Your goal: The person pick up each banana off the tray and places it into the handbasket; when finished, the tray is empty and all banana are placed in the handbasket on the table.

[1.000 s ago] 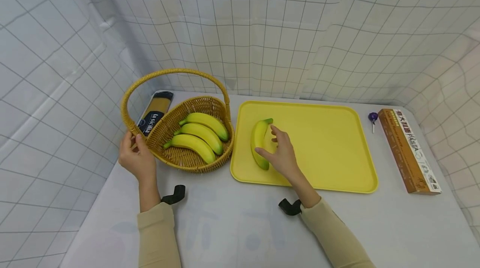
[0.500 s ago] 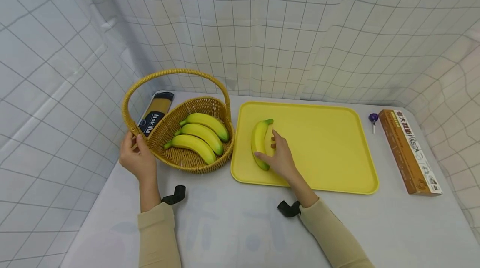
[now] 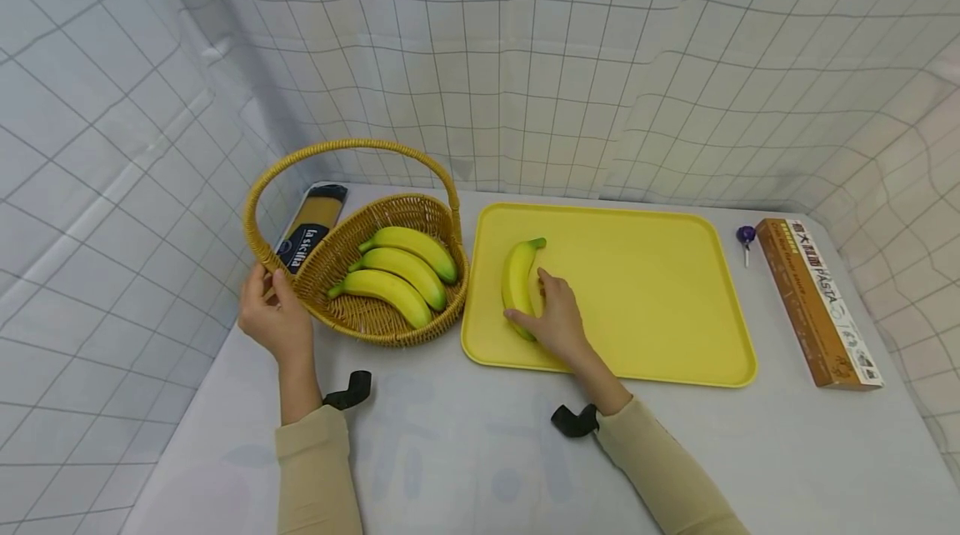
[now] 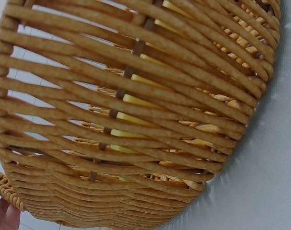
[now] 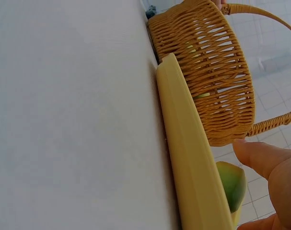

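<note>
A yellow banana (image 3: pixel 516 272) with a green stem lies at the left side of the yellow tray (image 3: pixel 660 285). My right hand (image 3: pixel 534 303) curls round its near end, thumb on the left side and fingers on the right. In the right wrist view the banana's end (image 5: pixel 231 184) shows behind the tray rim (image 5: pixel 188 158), under my thumb (image 5: pixel 265 158). My left hand (image 3: pixel 272 302) grips the wicker basket (image 3: pixel 375 327) where the handle meets the rim. Three bananas (image 3: pixel 408 264) lie inside. The left wrist view is filled by the basket wall (image 4: pixel 135 96).
A dark spaghetti packet (image 3: pixel 311 227) lies behind the basket, against the tiled wall. A brown pasta box (image 3: pixel 813 302) and a small purple lollipop (image 3: pixel 746 235) lie right of the tray. Grey tabletop (image 3: pixel 465 452) stretches in front of the tray and basket.
My right hand has slid a little left and its fingers have closed round the banana on the tray. The left hand and the basket have not moved.
</note>
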`<state>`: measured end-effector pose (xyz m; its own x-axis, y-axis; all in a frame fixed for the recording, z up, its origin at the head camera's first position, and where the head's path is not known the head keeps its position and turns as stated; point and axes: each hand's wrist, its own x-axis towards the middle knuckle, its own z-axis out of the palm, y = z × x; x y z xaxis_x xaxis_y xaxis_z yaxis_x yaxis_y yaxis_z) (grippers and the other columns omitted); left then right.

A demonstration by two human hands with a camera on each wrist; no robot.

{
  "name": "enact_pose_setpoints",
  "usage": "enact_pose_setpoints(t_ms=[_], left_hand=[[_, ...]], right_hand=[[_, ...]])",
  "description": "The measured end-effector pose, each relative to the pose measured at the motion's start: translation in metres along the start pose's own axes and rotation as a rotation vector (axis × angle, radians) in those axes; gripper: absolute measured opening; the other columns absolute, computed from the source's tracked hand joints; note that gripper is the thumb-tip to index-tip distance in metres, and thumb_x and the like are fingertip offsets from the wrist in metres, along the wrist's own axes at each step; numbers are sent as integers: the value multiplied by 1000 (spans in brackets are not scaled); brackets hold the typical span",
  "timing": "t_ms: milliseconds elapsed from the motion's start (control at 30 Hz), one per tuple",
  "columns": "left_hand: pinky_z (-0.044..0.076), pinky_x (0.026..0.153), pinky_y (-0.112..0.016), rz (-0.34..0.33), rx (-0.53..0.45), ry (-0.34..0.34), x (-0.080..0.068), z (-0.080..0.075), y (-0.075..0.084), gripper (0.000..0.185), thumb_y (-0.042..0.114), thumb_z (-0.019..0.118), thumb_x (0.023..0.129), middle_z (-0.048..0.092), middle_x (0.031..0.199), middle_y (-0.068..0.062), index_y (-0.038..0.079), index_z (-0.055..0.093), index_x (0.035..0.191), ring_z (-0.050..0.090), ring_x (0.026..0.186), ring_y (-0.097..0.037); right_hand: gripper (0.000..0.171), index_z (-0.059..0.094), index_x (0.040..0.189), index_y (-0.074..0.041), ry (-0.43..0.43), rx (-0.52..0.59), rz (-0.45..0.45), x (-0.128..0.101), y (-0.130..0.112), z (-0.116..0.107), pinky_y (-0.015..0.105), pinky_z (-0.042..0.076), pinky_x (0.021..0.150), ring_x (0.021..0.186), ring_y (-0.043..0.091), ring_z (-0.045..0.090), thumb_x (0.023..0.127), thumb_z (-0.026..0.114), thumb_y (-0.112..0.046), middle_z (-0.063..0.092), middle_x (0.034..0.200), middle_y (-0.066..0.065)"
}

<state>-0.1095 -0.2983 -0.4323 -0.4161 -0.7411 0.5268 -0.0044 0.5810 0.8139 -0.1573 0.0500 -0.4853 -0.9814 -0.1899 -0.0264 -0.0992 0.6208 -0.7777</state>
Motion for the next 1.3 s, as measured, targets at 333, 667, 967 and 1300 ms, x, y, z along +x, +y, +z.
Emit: enact_pose_setpoints(t_ms=[333, 667, 967, 1300], left_hand=[[44, 73, -7, -22, -11, 10, -1, 0, 2, 27, 17, 55, 98, 69, 106, -17, 6, 71, 116, 60, 93, -3], [43, 73, -6, -20, -2, 9, -1, 0, 2, 27, 18, 55, 98, 69, 107, -17, 6, 70, 117, 59, 92, 2], [43, 74, -8, -45, -4, 11, -1, 0, 4, 27, 17, 55, 98, 69, 107, -16, 6, 71, 117, 59, 93, -1], [43, 73, -7, -28, -9, 5, -1, -1, 3, 27, 17, 54, 98, 69, 107, -18, 6, 71, 117, 60, 93, -1]], right_hand=[[89, 38, 148, -1, 43, -63, -43, -1, 2, 8, 50, 42, 97, 117, 35, 49, 79, 78, -42, 53, 130, 19], [78, 47, 140, 2, 64, -42, -52, -1, -1, 11, 43, 43, 88, 97, 28, 55, 80, 78, -38, 60, 109, 12], [72, 49, 138, 3, 73, -10, -52, -3, -3, 10, 33, 44, 78, 90, 24, 54, 81, 78, -31, 60, 105, 11], [61, 55, 135, 1, 117, -14, -68, -7, -3, 10, 36, 47, 78, 89, 26, 56, 84, 75, -27, 62, 104, 15]])
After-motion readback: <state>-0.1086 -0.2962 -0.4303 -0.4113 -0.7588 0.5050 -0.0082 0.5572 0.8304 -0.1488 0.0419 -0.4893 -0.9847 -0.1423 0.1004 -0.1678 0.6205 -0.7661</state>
